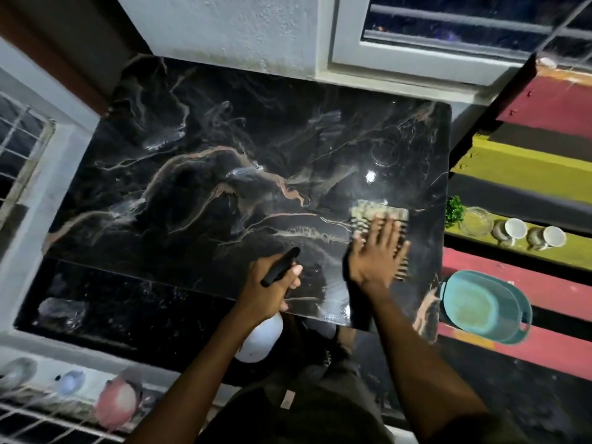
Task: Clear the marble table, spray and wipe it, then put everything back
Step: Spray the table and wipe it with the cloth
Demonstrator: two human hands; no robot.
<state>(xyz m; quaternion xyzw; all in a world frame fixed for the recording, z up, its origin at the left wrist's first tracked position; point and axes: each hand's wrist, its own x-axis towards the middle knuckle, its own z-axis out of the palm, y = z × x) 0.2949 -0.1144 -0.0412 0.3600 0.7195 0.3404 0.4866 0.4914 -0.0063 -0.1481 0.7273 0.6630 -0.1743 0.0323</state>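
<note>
Blurring under the flat right hand (378, 251), a half-hidden cloth (378, 211).

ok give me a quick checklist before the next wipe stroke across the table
1. Table cleared of items: ok, only the cloth and hands are on it.
2. Cloth flat under the right hand: ok, palm pressed on it with fingers spread.
3. Spray bottle held by the left hand: ok, gripped at the near edge, body hanging below the top.
4. Surface wetted: ok in patches, with streaks at centre and left; full coverage cannot tell.
5. Path for the stroke to the left: ok, nothing lies in the way.
6. Cups and basin parked off the table: ok, on the striped bench to the right.
</note>
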